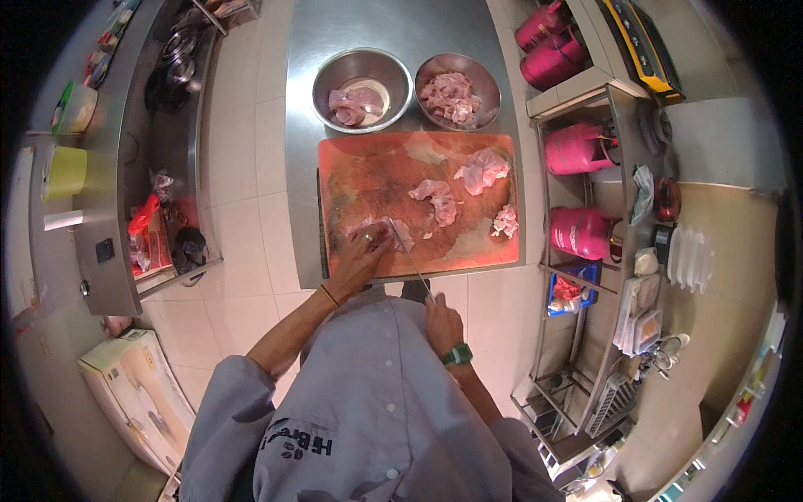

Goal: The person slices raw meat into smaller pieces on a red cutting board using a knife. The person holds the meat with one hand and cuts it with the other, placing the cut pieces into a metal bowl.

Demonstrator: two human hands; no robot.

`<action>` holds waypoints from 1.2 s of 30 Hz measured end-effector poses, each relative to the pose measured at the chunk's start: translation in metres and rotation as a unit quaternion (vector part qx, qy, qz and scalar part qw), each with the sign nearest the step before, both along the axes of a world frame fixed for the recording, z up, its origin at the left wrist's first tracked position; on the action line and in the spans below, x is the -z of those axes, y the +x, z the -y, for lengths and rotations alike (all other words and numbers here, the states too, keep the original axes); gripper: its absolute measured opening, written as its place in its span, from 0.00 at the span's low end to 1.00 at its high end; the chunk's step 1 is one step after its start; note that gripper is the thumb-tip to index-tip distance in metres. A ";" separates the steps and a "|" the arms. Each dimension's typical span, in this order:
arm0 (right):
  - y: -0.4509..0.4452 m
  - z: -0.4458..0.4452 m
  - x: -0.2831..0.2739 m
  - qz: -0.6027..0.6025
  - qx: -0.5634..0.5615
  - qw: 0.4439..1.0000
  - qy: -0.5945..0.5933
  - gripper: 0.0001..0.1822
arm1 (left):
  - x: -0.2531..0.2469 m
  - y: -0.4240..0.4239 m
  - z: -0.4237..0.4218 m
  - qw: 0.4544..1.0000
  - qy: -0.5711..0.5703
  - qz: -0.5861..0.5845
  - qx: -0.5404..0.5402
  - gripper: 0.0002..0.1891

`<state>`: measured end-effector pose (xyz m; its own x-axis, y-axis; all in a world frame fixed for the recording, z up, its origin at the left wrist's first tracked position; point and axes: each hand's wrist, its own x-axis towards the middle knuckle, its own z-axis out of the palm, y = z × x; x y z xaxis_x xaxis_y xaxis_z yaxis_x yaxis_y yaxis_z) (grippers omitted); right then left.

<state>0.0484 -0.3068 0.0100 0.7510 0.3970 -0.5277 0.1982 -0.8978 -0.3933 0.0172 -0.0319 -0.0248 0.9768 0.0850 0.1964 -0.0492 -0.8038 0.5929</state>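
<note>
My right hand (445,321) grips the handle of a long kitchen knife (411,258), whose blade slants up and left over the near part of a worn orange cutting board (376,166). At the blade's tip end lies a piece of raw meat (403,233), partly hidden under my left hand (361,256). The left fingers press on this meat, close beside the blade. Farther right on the board are a curved piece of raw meat (438,199), a larger piece (484,170) and a small pile of pale trimmings (505,221).
Behind the board, a steel bowl (332,72) holds raw meat, and a second metal bowl (489,116) holds cut meat. All stand on a steel table (389,25). Pink gas cylinders (574,147) sit on a rack at right; a steel counter (103,207) runs along the left.
</note>
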 end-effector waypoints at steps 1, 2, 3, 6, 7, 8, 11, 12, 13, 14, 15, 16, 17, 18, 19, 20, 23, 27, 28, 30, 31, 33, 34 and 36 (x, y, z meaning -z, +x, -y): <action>-0.007 0.016 -0.003 0.004 -0.006 1.000 -0.001 0.18 | 0.000 -0.001 -0.003 1.000 -0.006 0.009 0.007 0.23; -0.012 0.027 -0.003 0.007 -0.013 1.000 -0.001 0.17 | 0.001 -0.002 -0.005 1.000 -0.013 0.018 0.014 0.23; -0.011 0.027 -0.005 0.003 -0.006 1.000 0.004 0.17 | 0.001 -0.001 -0.009 0.999 -0.020 0.024 0.024 0.22; -0.016 0.023 -0.011 -0.003 0.017 1.000 0.021 0.18 | -0.003 0.001 -0.016 0.998 -0.028 0.046 0.045 0.19; -0.019 0.021 -0.012 0.007 0.038 0.999 0.039 0.18 | -0.010 0.001 -0.017 0.997 -0.022 0.056 0.048 0.19; -0.020 0.017 -0.014 0.018 0.058 0.997 0.057 0.18 | -0.014 0.000 -0.019 0.996 -0.016 0.066 0.050 0.19; -0.015 0.010 -0.020 0.017 0.076 0.994 0.075 0.19 | -0.007 -0.010 -0.024 0.995 -0.072 0.003 0.065 0.24; -0.012 0.007 -0.021 0.016 0.077 0.994 0.078 0.20 | -0.013 -0.009 -0.025 0.993 -0.104 0.000 0.062 0.23; -0.012 0.004 -0.025 0.010 0.072 0.995 0.073 0.19 | -0.025 -0.009 -0.024 0.989 -0.136 -0.005 0.060 0.23; -0.011 0.001 -0.032 0.005 0.068 0.995 0.068 0.19 | -0.032 -0.008 -0.024 0.984 -0.168 -0.010 0.058 0.22; -0.012 -0.001 -0.039 -0.002 0.062 0.996 0.062 0.19 | -0.029 -0.009 -0.024 0.991 -0.120 0.024 0.057 0.20; -0.012 -0.004 -0.043 -0.006 0.055 0.996 0.073 0.19 | -0.021 -0.009 -0.025 0.994 -0.072 0.058 0.056 0.18; -0.013 -0.008 -0.047 -0.009 0.049 0.995 0.085 0.19 | -0.015 -0.009 -0.026 0.994 -0.023 0.091 0.054 0.17; -0.015 -0.010 -0.049 -0.012 0.044 0.995 0.094 0.19 | -0.011 -0.007 -0.025 0.995 -0.012 0.084 0.056 0.17; -0.017 -0.012 -0.047 -0.010 0.037 0.995 0.088 0.19 | -0.007 -0.006 -0.024 0.995 -0.001 0.077 0.058 0.18; -0.019 -0.015 -0.043 -0.007 0.030 0.996 0.081 0.19 | -0.004 -0.006 -0.023 0.996 0.009 0.069 0.060 0.18; -0.020 -0.021 -0.035 -0.007 0.019 0.997 0.075 0.18 | -0.008 -0.004 -0.019 0.997 0.018 0.055 0.056 0.21; -0.021 -0.029 -0.041 0.008 0.019 0.998 0.060 0.18 | -0.004 -0.006 -0.017 0.997 0.047 0.019 0.054 0.22; -0.022 -0.029 -0.039 0.015 0.015 0.998 0.056 0.18 | -0.003 -0.005 -0.016 0.998 0.040 0.012 0.055 0.23; -0.022 -0.030 -0.040 0.019 0.015 0.998 0.054 0.18 | -0.006 -0.004 -0.016 0.998 0.030 0.002 0.058 0.23; -0.022 -0.031 -0.040 0.020 0.016 0.998 0.052 0.18 | -0.010 -0.003 -0.017 0.998 0.027 -0.001 0.061 0.24; -0.022 -0.031 -0.038 0.020 0.012 0.999 0.038 0.18 | -0.013 -0.004 -0.017 0.998 0.030 -0.010 0.062 0.25; -0.022 -0.031 -0.036 0.020 0.010 0.999 0.030 0.17 | -0.013 -0.005 -0.016 0.998 0.036 -0.015 0.059 0.25; -0.022 -0.033 -0.032 0.009 0.005 1.000 -0.001 0.18 | -0.013 -0.005 -0.015 0.997 0.048 -0.016 0.053 0.24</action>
